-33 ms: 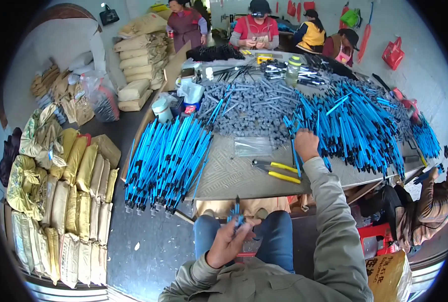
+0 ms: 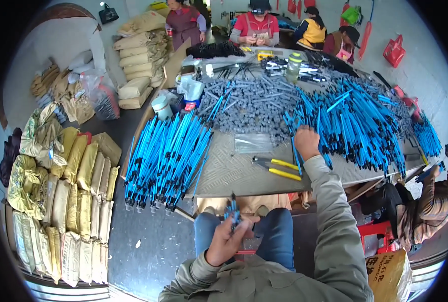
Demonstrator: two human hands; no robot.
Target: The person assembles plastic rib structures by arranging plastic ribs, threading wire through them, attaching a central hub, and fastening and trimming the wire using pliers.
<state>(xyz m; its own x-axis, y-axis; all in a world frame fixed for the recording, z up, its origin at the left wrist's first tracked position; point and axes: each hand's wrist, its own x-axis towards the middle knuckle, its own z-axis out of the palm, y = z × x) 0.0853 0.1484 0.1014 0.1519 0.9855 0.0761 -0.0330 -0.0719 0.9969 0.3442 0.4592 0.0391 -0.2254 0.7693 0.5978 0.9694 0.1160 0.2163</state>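
Observation:
Below the table's front edge, over my lap, my left hand (image 2: 227, 241) is closed around a small bunch of thin blue rods with black ends (image 2: 233, 210). My right hand (image 2: 307, 142) is at the near left side of a large heap of blue rods with black fittings (image 2: 352, 126). Its fingers are curled in at the rods, and what they pinch, if anything, is hidden. Another stack of such rods (image 2: 168, 156) lies at the table's left. Small grey plastic pieces (image 2: 254, 103) cover the middle.
Pliers with yellow handles (image 2: 284, 163) and a clear plastic bag (image 2: 254, 143) lie on the table (image 2: 219, 173) before me. A lidded jar (image 2: 161, 107) and a bottle (image 2: 293, 68) stand farther back. Filled sacks (image 2: 63, 211) are piled left. Co-workers sit across and at right.
My left hand and its rods have shifted slightly left and up. My right hand has moved up a little, its fingers curling further in at the heap.

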